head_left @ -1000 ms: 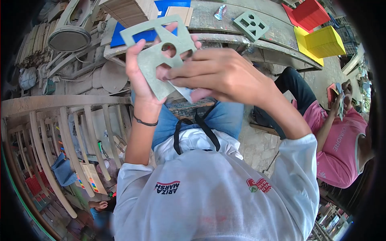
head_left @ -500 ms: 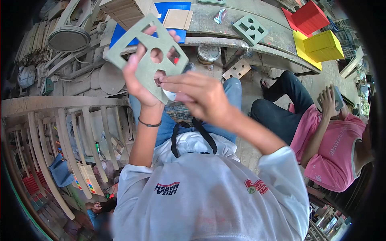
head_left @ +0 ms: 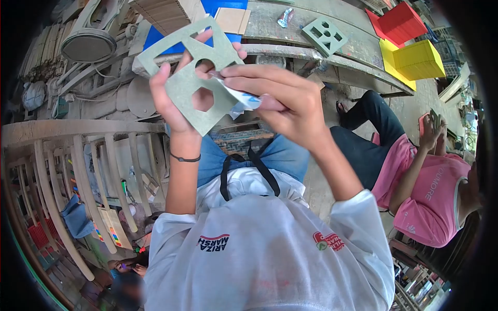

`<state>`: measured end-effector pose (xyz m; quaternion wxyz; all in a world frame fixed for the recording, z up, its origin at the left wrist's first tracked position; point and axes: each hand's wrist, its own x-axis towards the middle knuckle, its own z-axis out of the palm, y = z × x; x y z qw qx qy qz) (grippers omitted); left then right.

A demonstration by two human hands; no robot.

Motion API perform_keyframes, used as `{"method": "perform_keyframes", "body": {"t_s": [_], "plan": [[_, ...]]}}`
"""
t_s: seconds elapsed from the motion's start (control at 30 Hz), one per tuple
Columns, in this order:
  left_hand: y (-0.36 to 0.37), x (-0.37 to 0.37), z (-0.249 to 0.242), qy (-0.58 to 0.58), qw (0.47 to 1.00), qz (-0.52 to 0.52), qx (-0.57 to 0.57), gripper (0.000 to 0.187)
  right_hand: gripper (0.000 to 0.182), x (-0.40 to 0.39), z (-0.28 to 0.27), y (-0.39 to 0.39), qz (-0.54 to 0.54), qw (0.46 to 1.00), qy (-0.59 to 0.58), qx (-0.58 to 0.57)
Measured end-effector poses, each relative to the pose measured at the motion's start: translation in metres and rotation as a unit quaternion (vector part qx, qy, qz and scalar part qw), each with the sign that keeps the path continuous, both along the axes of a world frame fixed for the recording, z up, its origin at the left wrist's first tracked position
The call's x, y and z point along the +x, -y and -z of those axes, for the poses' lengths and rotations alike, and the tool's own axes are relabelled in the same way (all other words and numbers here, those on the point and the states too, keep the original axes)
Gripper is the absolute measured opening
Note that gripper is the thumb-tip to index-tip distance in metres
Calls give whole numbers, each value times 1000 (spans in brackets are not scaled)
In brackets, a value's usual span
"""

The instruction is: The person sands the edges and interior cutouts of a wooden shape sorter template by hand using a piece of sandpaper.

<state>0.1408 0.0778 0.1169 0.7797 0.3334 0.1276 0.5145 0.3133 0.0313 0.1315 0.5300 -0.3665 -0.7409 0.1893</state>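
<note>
A grey-green board [head_left: 182,87] with several cut-out shapes is held up in front of me. My left hand [head_left: 174,103] grips it from behind and at its left edge, with fingertips showing through an opening and past the far edge. Pinched in my right hand [head_left: 285,98] is a crumpled white and blue piece of sheet [head_left: 243,98]. Its tip meets the board at the round hole, where my right fingertips are too.
Ahead stands a workbench [head_left: 264,26] with a similar green board [head_left: 324,36], a small crumpled packet [head_left: 286,17], and red [head_left: 398,23] and yellow [head_left: 419,59] pieces. A person in pink [head_left: 430,194] sits at the right. Wooden slats [head_left: 57,192] rise at the left.
My right hand has moved from the lower hexagonal opening up to the round hole. The board has turned slightly, and more of the white sheet shows.
</note>
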Motion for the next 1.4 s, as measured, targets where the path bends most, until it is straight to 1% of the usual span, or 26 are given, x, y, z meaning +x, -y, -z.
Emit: {"method": "perform_keyframes", "body": {"t_s": [0.07, 0.1, 0.13, 0.2, 0.3, 0.43, 0.47, 0.53, 0.6, 0.63, 0.7, 0.73, 0.8, 0.83, 0.87, 0.93, 1.0, 1.03, 1.07, 1.1, 1.13, 1.2, 1.23, 1.3, 1.33, 1.4], "plan": [[4, -1, -2, -11, 999, 11, -30, 85, 37, 9, -10, -15, -55, 988, 98, 107], [3, -6, 0, 65, 994, 54, -76, 89, 38, 13, -7, -25, -70, 980, 128, 137], [3, -9, 1, 140, 978, 96, -121, 93, 38, 15, -6, -27, -70, 980, 128, 138], [8, -10, 1, 129, 981, 90, -109, 93, 42, 19, -4, -30, -91, 963, 226, 119], [10, -11, 0, 170, 970, 142, -103, 93, 43, 7, 16, -14, -77, 973, 191, 101], [12, 2, 10, -35, 999, -10, -11, 77, 38, -16, 30, 5, -11, 994, 96, 54], [12, 6, 16, -35, 999, -6, -11, 77, 41, -22, 33, 10, 19, 998, 51, 23], [15, 14, 21, -162, 975, -127, 85, 88, 36, -30, 27, 18, 43, 999, 13, 7], [14, 18, 34, -156, 968, -152, 124, 82, 19, -32, 17, 24, 48, 970, -65, -230], [13, 21, 39, -194, 940, -201, 194, 87, 19, -30, 13, 23, 51, 969, -67, -231], [12, 21, 45, -229, 905, -244, 262, 100, 16, -29, 5, 19, -1, 860, -280, -427], [12, 14, 48, -231, 905, -243, 262, 100, 16, -27, 1, 17, -2, 859, -282, -427], [12, 0, 50, -385, 801, -233, 395, 100, 13, -18, -5, 11, -71, 730, -471, -490], [11, 1, 50, -359, 784, -249, 441, 97, 14, -12, -1, 10, -103, 680, -502, -524], [12, 0, 49, -357, 784, -244, 444, 97, 14, -11, 2, 10, -100, 681, -506, -520], [16, -2, 45, -325, 782, -234, 477, 96, 13, -10, 9, 10, -124, 587, -568, -564], [22, -1, 36, -315, 782, -225, 489, 102, 12, -11, 11, 10, -135, 590, -565, -561], [37, 4, 16, -291, 896, -199, 271, 106, 12, -9, 4, 13, -120, 642, -534, -536], [43, 5, 5, -247, 955, -161, 38, 110, 12, -8, -4, 15, -108, 692, -502, -508], [40, -11, 8, -144, 981, -78, 101, 112, 16, -7, -16, 19, -35, 797, -410, -443], [39, -19, 12, -148, 980, -90, 97, 112, 20, -5, -18, 19, 6, 870, -318, -377], [34, -30, 21, -60, 997, 39, 26, 112, 24, -7, -12, 15, -14, 956, -200, -213], [34, -33, 28, 122, 983, 67, -117, 113, 24, -8, -13, 11, -20, 956, -198, -215], [32, -30, 27, 200, 964, 115, -130, 113, 28, -8, -16, 1, -57, 995, 60, 63], [32, -27, 24, 275, 936, 165, -142, 112, 28, -8, -16, -3, -57, 994, 63, 63], [36, -31, 24, 231, 952, 121, -164, 98, 32, -10, -13, -8, -78, 981, 173, 50]]}}
